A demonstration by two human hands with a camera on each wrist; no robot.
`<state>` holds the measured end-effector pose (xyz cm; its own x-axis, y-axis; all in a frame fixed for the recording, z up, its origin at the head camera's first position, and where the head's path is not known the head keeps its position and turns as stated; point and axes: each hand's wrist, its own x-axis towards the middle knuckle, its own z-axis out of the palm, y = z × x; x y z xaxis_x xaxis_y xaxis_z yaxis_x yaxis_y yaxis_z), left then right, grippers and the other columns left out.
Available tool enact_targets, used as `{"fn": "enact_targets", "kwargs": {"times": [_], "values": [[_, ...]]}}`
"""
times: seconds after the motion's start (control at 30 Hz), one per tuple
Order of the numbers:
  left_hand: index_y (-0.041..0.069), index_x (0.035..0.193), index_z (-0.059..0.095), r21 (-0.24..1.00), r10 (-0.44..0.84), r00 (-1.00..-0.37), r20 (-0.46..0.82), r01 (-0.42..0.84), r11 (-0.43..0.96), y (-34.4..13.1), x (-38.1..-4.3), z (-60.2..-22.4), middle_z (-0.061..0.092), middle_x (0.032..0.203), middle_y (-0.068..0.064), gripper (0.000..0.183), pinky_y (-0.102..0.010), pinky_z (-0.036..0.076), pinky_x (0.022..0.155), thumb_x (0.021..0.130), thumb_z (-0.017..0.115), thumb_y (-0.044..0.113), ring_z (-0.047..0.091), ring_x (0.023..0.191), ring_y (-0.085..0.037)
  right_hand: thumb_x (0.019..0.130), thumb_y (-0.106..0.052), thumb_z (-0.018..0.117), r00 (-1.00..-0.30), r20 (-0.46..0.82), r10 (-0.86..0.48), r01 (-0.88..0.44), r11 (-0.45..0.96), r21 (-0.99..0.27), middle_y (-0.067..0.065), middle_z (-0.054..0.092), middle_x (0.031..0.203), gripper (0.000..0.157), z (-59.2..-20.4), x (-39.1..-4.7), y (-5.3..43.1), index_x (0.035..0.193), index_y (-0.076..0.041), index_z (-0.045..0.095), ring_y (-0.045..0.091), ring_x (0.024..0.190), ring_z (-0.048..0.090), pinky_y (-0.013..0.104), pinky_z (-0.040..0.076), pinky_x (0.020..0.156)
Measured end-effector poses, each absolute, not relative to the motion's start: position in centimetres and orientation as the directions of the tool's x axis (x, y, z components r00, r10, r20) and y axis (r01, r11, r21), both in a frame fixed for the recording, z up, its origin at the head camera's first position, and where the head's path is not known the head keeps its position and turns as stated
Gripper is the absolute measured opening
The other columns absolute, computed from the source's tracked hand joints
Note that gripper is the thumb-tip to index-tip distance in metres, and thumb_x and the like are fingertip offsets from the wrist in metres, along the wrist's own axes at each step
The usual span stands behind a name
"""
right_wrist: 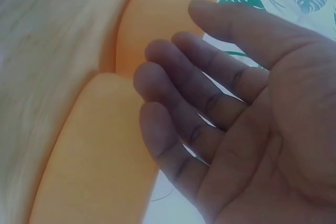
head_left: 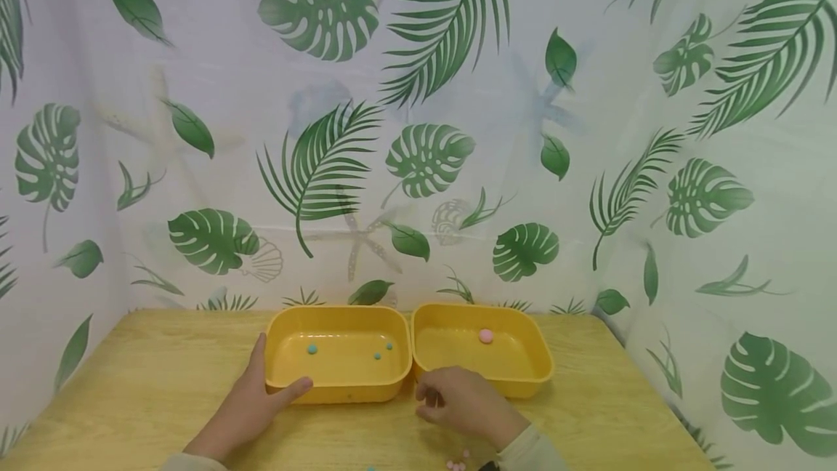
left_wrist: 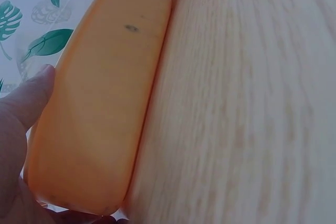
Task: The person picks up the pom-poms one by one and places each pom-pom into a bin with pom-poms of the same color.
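Two yellow plastic tubs stand side by side on the table. My left hand (head_left: 245, 400) grips the left tub (head_left: 349, 392) at its near left corner, the thumb over the front rim and the fingers along the left end. Inside lie three small teal balls (head_left: 312, 349). In the left wrist view the thumb lies at the edge of the tub's long wall (left_wrist: 105, 93). My right hand (head_left: 467, 405) hovers before the front of the right tub (head_left: 516, 387), which contains one pink ball (head_left: 486, 336). Loosely bent, its fingers (right_wrist: 157, 80) hold nothing in the right wrist view.
Several small pink pieces (head_left: 455, 465) lie on the wooden table (head_left: 608, 413) by the right wrist. Part of a teal piece (head_left: 371, 468) shows at the bottom edge. A leaf-printed cloth (head_left: 458, 238) hangs behind and beside the table.
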<state>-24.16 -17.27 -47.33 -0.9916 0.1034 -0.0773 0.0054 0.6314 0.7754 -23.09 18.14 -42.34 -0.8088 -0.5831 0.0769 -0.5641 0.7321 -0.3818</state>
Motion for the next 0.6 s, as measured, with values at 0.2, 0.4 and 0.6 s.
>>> {"fn": "enact_targets", "kwargs": {"times": [0.2,0.4,0.6], "values": [[0.002,0.161,-0.019,0.781,0.106,-0.992,-0.074,0.009,0.625,-17.3,-24.3,-47.5,0.0,0.167,-0.034,0.128,-0.071,0.019,0.118,0.091,0.065,0.069,0.014,0.15,-0.057,0.091,-0.025,0.08,-0.792,0.026,-0.61,-0.573,0.728,-0.377,-0.019,0.063,0.081,0.011,-42.3,-22.5,17.1,0.097,-0.018,0.073,-0.003,0.072,0.056,0.02,0.051,0.068],[0.003,0.161,-0.019,0.783,0.114,-0.99,-0.079,0.009,0.622,-17.4,-24.2,-47.3,-0.003,0.168,-0.033,0.127,-0.07,0.017,0.118,0.092,0.064,0.069,0.012,0.151,-0.057,0.091,-0.025,0.078,-0.745,-0.051,-0.665,-0.618,0.717,-0.323,-0.021,0.061,0.079,0.005,-42.7,-21.7,15.1,0.092,-0.024,0.074,-0.004,0.069,0.054,0.016,0.049,0.067],[0.003,0.161,-0.019,0.782,0.112,-0.99,-0.083,0.005,0.623,-17.4,-24.1,-47.2,-0.002,0.168,-0.034,0.127,-0.071,0.018,0.118,0.092,0.064,0.069,0.013,0.151,-0.057,0.091,-0.018,0.075,-0.688,-0.062,-0.723,-0.685,0.675,-0.274,-0.021,0.056,0.075,0.01,-43.2,-20.5,13.6,0.086,-0.026,0.072,-0.005,0.066,0.05,0.012,0.044,0.063]]}}
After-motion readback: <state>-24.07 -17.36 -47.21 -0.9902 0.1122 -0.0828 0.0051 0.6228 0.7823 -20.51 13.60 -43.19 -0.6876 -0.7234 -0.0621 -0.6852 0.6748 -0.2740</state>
